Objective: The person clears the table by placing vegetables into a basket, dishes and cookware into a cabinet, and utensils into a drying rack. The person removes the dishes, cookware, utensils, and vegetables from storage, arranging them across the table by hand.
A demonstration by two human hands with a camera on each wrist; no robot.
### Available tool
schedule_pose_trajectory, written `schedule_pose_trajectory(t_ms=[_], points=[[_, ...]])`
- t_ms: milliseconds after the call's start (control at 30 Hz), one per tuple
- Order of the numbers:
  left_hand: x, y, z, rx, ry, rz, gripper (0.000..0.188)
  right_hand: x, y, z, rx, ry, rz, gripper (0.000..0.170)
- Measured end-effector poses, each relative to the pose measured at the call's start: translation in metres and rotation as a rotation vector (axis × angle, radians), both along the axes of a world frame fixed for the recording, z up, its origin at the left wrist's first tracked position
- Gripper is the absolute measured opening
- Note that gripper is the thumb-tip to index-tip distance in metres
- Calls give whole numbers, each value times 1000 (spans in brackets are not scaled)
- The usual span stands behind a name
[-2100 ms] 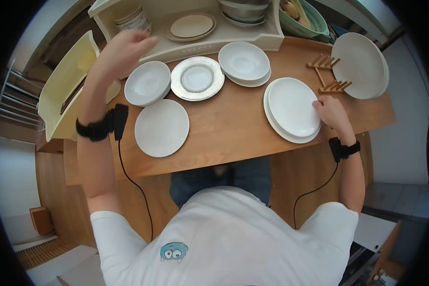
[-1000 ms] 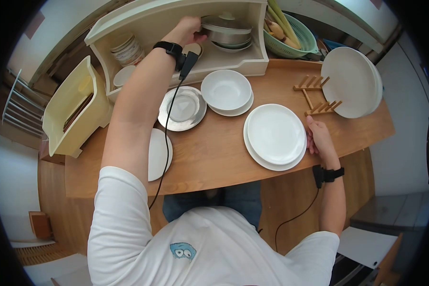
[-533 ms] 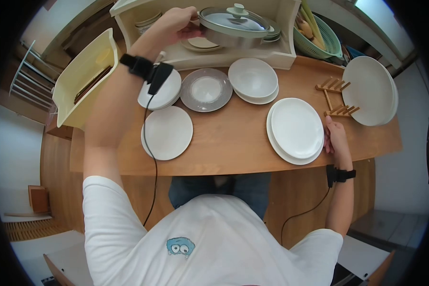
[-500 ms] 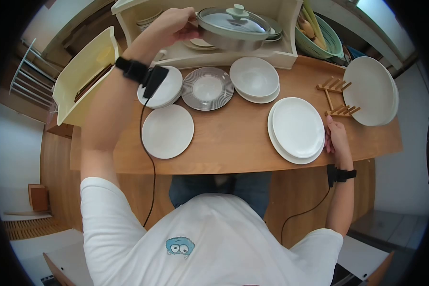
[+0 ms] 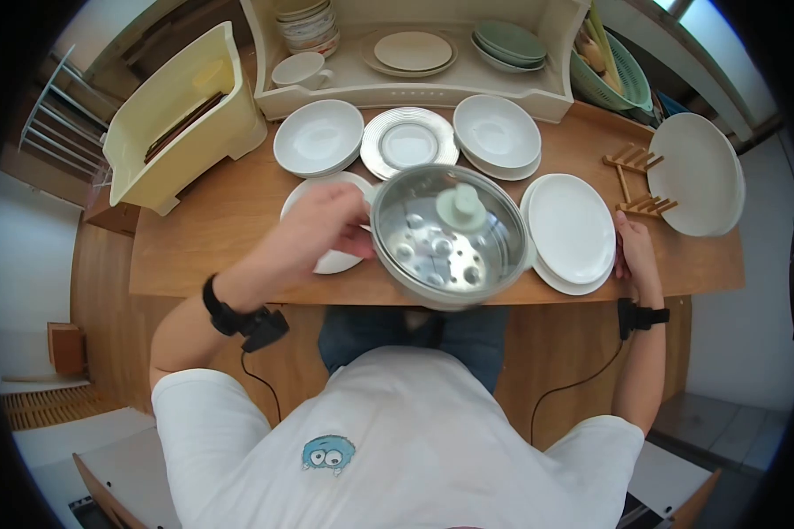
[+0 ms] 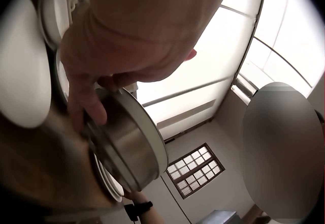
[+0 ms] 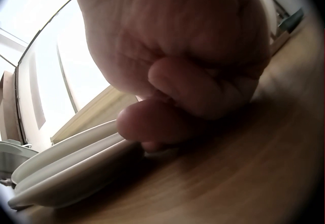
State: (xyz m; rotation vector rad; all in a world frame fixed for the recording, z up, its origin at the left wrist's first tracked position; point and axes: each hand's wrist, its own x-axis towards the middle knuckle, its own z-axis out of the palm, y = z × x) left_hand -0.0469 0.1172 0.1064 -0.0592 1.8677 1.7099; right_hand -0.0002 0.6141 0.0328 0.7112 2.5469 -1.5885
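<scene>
A steel pot with a glass lid and a pale green knob is held over the front of the table. My left hand grips its left side handle, fingers bent at the pot's edge; the left wrist view shows the hand against the metal wall of the pot. At the right, my right hand rests on the wood beside two stacked white plates. In the right wrist view its fingers hang loosely curled at the rims of the plates.
White bowls and a ringed plate line the back, before a cream shelf with dishes. One plate lies partly under my left hand. A wooden rack, large plates and a yellow bin stand at the sides.
My left hand has taken the lidded pot from the shelf and brought it forward over the table's front. My right hand has stayed beside the plate stack.
</scene>
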Motion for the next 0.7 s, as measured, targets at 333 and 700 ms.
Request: schedule_pose_trajectory(t_ms=[333, 700], points=[[24, 12, -37, 141, -64, -35, 10, -3, -25, 33, 1179, 255, 53, 46], [21, 10, -38, 0, -78, -45, 25, 15, -230, 84, 624, 468, 741, 34]])
